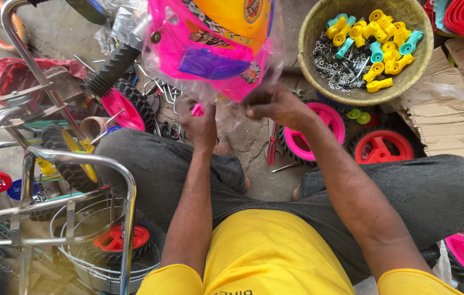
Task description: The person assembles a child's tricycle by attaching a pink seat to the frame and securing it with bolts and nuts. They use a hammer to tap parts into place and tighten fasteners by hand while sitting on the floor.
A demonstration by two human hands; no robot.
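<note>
bowl [319, 33]: round, tan, top right on the floor; holds grey screws and nuts [341, 68] plus yellow and teal plastic grips [377, 41] piled toward its far side
wire basket [106, 257]: lower left under the chrome frame [79, 158]; a red-hubbed wheel [118, 240] lies in it
pink body panel [210, 49]: top centre, pink and yellow plastic, wrapped in a clear bag [226, 112]; held up above the crossed legs
left hand [199, 123]: fingers curled, pinching the bag's lower edge under the panel; forearm straight up from the lap
right hand [275, 106]: clenched on the same bag edge, just beside the left; wrist bent inward
floor near knees: red screwdriver [272, 147], pink wheel [314, 131], red wheel [382, 146]
right edge: torn cardboard [450, 109]
</note>
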